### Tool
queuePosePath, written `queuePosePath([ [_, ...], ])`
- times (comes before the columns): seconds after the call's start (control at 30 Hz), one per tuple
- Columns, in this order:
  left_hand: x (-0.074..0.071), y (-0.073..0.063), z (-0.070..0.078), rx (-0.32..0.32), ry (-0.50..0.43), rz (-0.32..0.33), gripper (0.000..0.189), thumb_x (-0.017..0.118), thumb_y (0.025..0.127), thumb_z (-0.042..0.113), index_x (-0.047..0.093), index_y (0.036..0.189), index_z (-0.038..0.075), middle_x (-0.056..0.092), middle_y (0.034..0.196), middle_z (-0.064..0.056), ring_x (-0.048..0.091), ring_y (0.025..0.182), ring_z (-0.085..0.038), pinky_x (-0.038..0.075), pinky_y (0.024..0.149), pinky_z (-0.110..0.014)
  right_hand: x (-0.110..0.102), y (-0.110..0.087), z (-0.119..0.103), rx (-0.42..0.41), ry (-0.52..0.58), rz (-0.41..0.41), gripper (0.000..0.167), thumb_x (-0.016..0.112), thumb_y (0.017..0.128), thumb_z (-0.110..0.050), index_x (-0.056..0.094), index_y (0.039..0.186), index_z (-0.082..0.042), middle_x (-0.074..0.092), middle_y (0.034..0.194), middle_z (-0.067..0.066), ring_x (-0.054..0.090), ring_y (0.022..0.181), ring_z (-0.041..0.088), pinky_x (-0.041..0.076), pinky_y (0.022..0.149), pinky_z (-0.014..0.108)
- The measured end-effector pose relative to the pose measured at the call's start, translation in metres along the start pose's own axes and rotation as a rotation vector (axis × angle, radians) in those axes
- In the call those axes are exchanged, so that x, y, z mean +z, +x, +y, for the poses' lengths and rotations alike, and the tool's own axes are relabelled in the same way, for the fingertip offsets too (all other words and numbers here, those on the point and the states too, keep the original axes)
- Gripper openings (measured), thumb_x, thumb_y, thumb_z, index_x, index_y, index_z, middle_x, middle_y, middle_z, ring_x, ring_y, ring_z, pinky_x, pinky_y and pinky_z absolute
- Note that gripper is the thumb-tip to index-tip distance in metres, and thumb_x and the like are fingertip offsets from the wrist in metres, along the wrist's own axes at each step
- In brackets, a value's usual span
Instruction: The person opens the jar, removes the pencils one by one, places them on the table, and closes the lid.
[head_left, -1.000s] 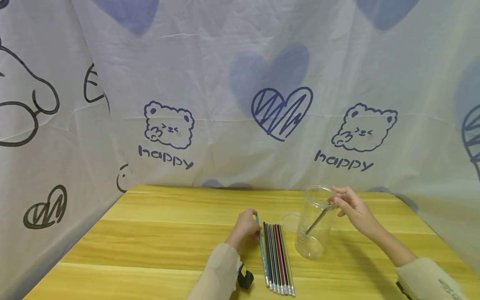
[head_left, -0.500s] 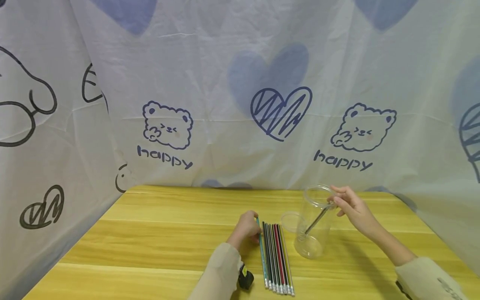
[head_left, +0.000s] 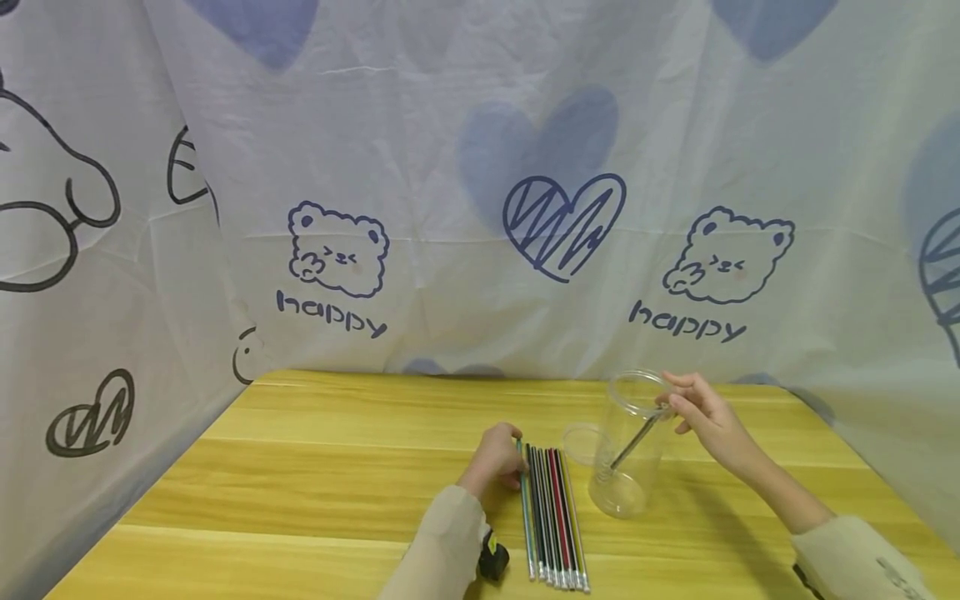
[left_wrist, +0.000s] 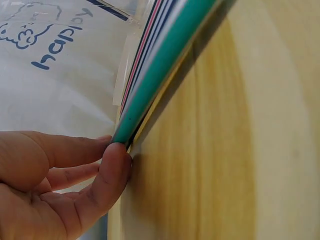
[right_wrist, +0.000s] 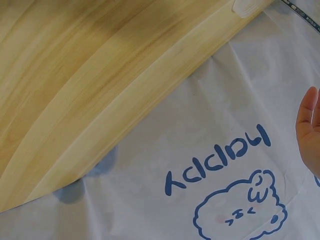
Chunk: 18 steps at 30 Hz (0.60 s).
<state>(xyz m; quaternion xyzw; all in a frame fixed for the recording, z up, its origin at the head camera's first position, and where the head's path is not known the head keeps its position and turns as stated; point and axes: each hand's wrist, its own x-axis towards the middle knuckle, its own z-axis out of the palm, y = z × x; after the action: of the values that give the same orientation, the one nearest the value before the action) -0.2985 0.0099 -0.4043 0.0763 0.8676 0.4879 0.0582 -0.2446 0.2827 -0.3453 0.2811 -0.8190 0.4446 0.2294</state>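
A teal pencil (head_left: 527,517) lies at the left side of a row of several pencils (head_left: 553,521), silver ends toward me. My left hand (head_left: 495,457) pinches its far tip between thumb and finger, as the left wrist view shows at the teal pencil (left_wrist: 165,60). A tall clear plastic jar (head_left: 618,492) stands to the right of the row. Inside it one dark pencil (head_left: 633,442) leans toward the right. My right hand (head_left: 708,417) grips the jar's rim beside that pencil's upper end; its fingertips are partly hidden. Only part of the right hand (right_wrist: 308,132) enters the right wrist view.
A clear round lid (head_left: 583,443) lies on the wood-grain table (head_left: 300,483), left of the jar and partly behind it. A white cloth (head_left: 450,275) printed with hearts and bears hangs behind the table's far edge. A black wrist camera (head_left: 492,558) sits beneath the left sleeve.
My left hand has shifted slightly right, bringing the teal pencil closer against the row. The right hand, the jar and the pencil inside it stay in place.
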Motion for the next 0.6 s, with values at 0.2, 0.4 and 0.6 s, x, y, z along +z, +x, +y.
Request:
queuePosePath([
  [0.2, 0.0036, 0.0012, 0.0014, -0.014, 0.024, 0.017, 0.05, 0.065, 0.067, -0.019, 0.05, 0.113, -0.01, 0.054, 0.091, -0.03, 0.058, 0.045, -0.025, 0.049, 0.041, -0.027, -0.0006, -0.0007, 0.0013, 0.006, -0.006, -0.004, 0.029, 0.037, 0.095, -0.004, 0.039, 0.122, 0.007, 0.055, 0.097, -0.023, 0.054, 0.081, 0.002, 0.05, 0.059, 0.027],
  [0.4, 0.0047, 0.0015, 0.0031, -0.017, 0.04, 0.02, 0.046, 0.066, 0.067, -0.018, 0.052, 0.11, -0.011, 0.053, 0.097, -0.031, 0.058, 0.046, -0.026, 0.049, 0.041, -0.026, -0.0007, -0.0006, -0.0008, 0.003, 0.0, 0.002, 0.029, 0.037, 0.094, -0.002, 0.039, 0.122, 0.006, 0.056, 0.097, -0.022, 0.054, 0.081, 0.002, 0.049, 0.058, 0.027],
  [0.6, 0.0055, 0.0019, 0.0036, -0.022, 0.067, 0.016, 0.044, 0.066, 0.068, -0.017, 0.053, 0.109, -0.012, 0.054, 0.098, -0.032, 0.059, 0.046, -0.026, 0.049, 0.041, -0.027, -0.0015, -0.0005, 0.0008, 0.008, -0.002, -0.001, 0.029, 0.037, 0.095, -0.004, 0.039, 0.122, 0.006, 0.056, 0.097, -0.023, 0.054, 0.081, 0.002, 0.05, 0.059, 0.027],
])
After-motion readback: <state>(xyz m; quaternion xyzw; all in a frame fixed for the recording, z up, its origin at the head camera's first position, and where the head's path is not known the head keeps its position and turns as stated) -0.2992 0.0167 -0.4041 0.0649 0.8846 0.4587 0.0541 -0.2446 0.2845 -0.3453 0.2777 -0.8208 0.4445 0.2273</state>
